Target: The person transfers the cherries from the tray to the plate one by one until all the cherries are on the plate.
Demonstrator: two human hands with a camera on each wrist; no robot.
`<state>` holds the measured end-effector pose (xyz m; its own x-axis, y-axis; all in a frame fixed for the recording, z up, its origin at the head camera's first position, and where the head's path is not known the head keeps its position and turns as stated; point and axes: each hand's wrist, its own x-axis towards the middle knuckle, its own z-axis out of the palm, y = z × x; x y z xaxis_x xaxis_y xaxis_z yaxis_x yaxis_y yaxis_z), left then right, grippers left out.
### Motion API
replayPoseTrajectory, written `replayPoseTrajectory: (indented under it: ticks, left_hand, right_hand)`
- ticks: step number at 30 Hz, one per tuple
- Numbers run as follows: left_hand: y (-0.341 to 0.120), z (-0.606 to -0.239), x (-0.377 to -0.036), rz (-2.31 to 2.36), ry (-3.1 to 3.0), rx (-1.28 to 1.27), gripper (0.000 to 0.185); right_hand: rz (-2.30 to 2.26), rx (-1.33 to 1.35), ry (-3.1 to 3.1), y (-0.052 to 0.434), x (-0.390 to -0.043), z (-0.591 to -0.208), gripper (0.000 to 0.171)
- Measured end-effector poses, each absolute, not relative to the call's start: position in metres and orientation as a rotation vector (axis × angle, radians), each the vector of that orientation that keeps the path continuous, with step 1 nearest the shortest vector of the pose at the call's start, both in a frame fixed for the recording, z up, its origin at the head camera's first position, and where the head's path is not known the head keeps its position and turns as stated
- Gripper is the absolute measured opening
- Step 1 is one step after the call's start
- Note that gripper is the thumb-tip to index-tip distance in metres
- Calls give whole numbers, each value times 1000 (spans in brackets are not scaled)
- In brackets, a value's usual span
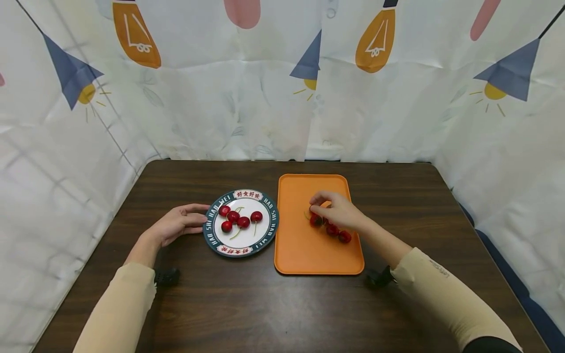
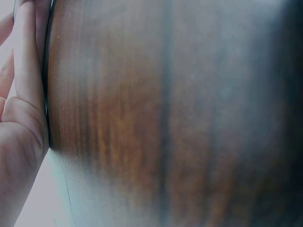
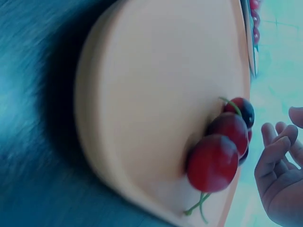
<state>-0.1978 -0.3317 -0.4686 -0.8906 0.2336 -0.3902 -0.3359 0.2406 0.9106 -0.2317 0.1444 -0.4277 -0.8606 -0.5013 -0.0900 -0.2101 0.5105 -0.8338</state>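
On the left, my left hand (image 1: 178,224) touches the rim of a round plate (image 1: 270,235) with a green patterned border. Its fingers are extended against the plate's left edge. Several red cherries (image 1: 243,222) with stems lie on the white middle. My right hand (image 1: 341,212) is over an orange tray (image 1: 304,255), thumb and fingertips close above a small group of cherries (image 1: 344,237). In the right wrist view its fingers (image 3: 274,153) are loosely bent, with no cherry visible between them; a large cherry (image 3: 213,163) lies nearest that camera.
The plate and tray stand side by side on a dark brown wooden table (image 1: 282,314). Behind it hangs a pale curtain (image 1: 265,113) printed with lamps and bulbs. A black wrist device (image 1: 166,277) is worn at the left wrist.
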Motion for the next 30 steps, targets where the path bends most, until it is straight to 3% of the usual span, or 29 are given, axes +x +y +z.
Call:
replayPoseTrajectory:
  ticks: [20, 30]
  left_hand:
    - [-330, -470, -198, 1695, 2085, -70, 63]
    - [-331, -471, -197, 1691, 2085, -75, 64]
  right_hand:
    - [-1269, -500, 2509, 165, -238, -450, 24]
    - [-1201, -468, 2543, 162, -243, -458, 37]
